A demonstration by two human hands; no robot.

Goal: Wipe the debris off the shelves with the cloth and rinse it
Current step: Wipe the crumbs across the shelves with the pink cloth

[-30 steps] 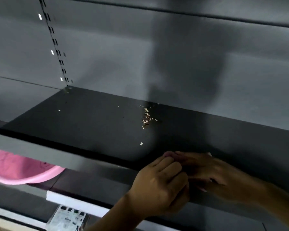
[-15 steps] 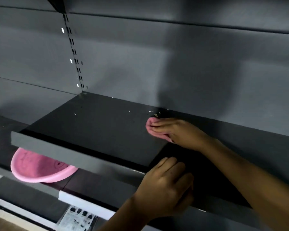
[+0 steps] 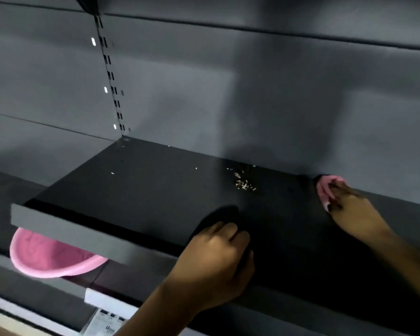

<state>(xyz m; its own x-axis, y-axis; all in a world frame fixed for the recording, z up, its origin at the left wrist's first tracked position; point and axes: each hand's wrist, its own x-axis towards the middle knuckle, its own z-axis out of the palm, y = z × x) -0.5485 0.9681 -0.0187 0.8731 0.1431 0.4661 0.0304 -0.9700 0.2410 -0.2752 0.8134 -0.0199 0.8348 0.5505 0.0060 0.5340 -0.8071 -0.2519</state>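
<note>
A dark shelf [image 3: 141, 190] runs across the view against a grey back panel. A small pile of pale debris [image 3: 245, 184] lies near its back middle, with a few stray crumbs further left. My right hand [image 3: 349, 207] presses a pink cloth [image 3: 325, 186] flat on the shelf at the back right, right of the debris. My left hand [image 3: 216, 258] rests curled on the shelf's front edge, holding nothing.
A pink basin [image 3: 51, 258] sits on the lower shelf at the left, partly hidden under the grey front lip [image 3: 70, 231]. A slotted upright [image 3: 112, 81] climbs the back panel. A white label card [image 3: 107, 323] lies at the bottom.
My right hand has slid the cloth to the right along the back of the shelf, uncovering the debris pile. My left hand stays on the front edge.
</note>
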